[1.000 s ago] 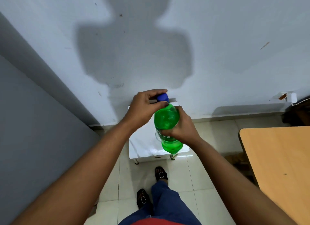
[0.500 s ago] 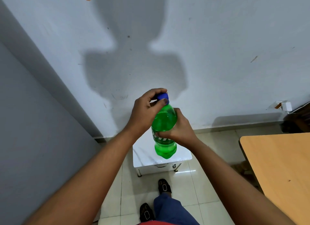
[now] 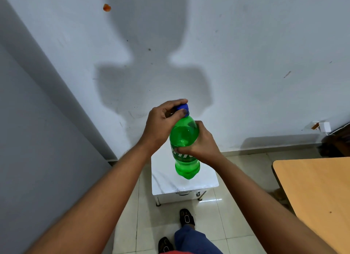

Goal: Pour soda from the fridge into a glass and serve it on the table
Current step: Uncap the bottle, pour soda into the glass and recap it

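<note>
A green soda bottle (image 3: 184, 134) with a blue cap (image 3: 183, 109) is held upright in the air in front of me, above a small white stand. My right hand (image 3: 201, 142) wraps around the bottle's middle, over its label. My left hand (image 3: 162, 121) grips the blue cap from the left, thumb and fingers closed around it. No glass shows in this view.
A small white stand (image 3: 166, 183) sits against the wall below the bottle. A wooden table (image 3: 318, 193) fills the right side. A grey surface (image 3: 37, 149) rises on the left. My feet (image 3: 186, 217) are on the tiled floor.
The view has tilted upward and the bottle sits slightly higher against the wall. Both hands keep the same grip on the cap and body.
</note>
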